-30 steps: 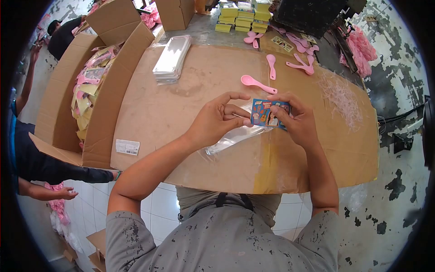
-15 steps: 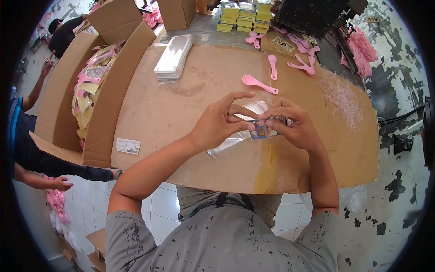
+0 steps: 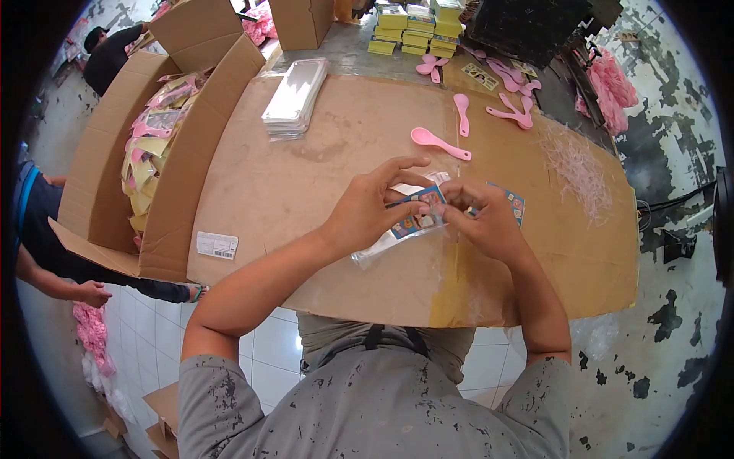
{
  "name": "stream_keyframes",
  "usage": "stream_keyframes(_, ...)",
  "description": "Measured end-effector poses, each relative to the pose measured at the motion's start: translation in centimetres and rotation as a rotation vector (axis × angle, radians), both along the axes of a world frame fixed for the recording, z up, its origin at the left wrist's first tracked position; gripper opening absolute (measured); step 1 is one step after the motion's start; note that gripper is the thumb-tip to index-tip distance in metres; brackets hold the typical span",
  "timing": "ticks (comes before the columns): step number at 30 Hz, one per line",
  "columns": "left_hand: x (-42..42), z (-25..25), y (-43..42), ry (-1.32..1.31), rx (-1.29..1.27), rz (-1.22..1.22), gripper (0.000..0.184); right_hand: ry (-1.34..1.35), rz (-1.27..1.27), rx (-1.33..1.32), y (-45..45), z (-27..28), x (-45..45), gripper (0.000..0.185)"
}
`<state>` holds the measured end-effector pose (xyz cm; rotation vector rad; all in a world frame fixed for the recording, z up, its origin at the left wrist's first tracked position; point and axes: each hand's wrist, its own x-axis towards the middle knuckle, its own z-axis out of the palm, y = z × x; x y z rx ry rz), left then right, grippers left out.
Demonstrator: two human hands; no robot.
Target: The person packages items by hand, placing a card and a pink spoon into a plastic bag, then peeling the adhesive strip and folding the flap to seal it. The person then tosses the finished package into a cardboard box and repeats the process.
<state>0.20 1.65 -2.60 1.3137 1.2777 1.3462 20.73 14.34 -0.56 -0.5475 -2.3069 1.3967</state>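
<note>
My left hand (image 3: pixel 367 200) pinches a blue printed card (image 3: pixel 409 224) between thumb and fingers, tilted above the cardboard sheet. Close beside it my right hand (image 3: pixel 489 218) is closed, its thumb and fingertips at the card's right edge. A second printed card (image 3: pixel 514 203) sticks out behind my right hand and seems held in its fingers, which partly hide it. Beneath both hands lies a clear plastic bag (image 3: pixel 371 254), partly covered by them. Just beyond my hands are a pink plastic spoon (image 3: pixel 441 143) and another pink spoon (image 3: pixel 462 115).
A stack of clear bags (image 3: pixel 296 99) lies on the cardboard sheet (image 3: pixel 245 164). At left stands an open carton (image 3: pixel 183 168) of packed pink items. Stacked cards (image 3: pixel 413 29), more spoons (image 3: pixel 514 115) and plastic shreds (image 3: pixel 577 172) lie farther off. Another person's hand (image 3: pixel 93 294) is at left.
The cards have come apart: one tilts up in my left hand, the other now shows right of my right hand. The person at left has lowered an arm.
</note>
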Motion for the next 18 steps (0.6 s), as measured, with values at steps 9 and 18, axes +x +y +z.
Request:
stream_keyframes(9,-1.2,-0.2,-0.2,-0.109,-0.096,-0.103,0.052,0.069,-0.036,0.015,0.8,-0.5,-0.6,0.016)
stream_keyframes(18,-2.4,-0.2,0.3,-0.139,-0.09,-0.025,0.046,-0.027,-0.175,1.0,8.0,-2.6,-4.1,0.019)
